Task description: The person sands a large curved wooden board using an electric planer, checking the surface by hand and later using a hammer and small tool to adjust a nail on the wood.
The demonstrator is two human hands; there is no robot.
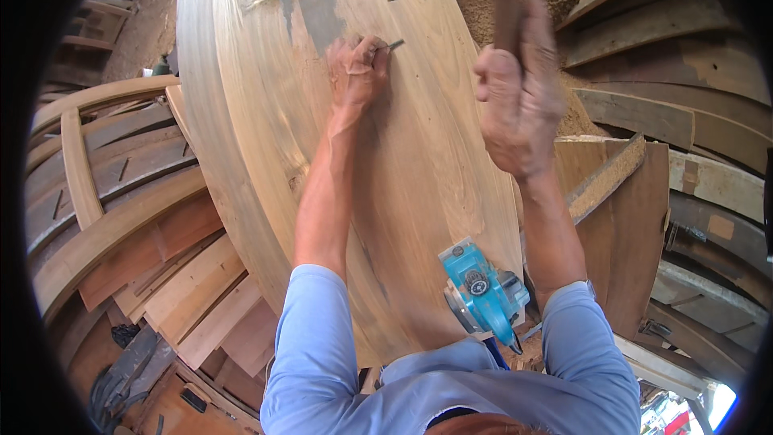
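Note:
A broad wooden panel (435, 153) of joined boards stretches out in front of me. My left hand (354, 68) rests on its far part, the fingers closed round a thin dark metal pin (395, 44), perhaps a nail or a punch. Raised above the panel's right edge, my right hand (523, 105) grips a brown wooden bar (508, 0). Both that hand and the bar are smeared by motion, and the bar's far end runs out of the picture. Near my body, a teal electric planer (483, 286) lies on the panel's right corner.
Stacked planks and curved wooden pieces (177, 290) crowd the left side. More boards (684, 80) lie to the right, with sawdust (515, 0) heaped beyond the panel. A brown sheet of wood (628, 234) stands beside my right arm. Dark cables (117, 387) lie at the lower left.

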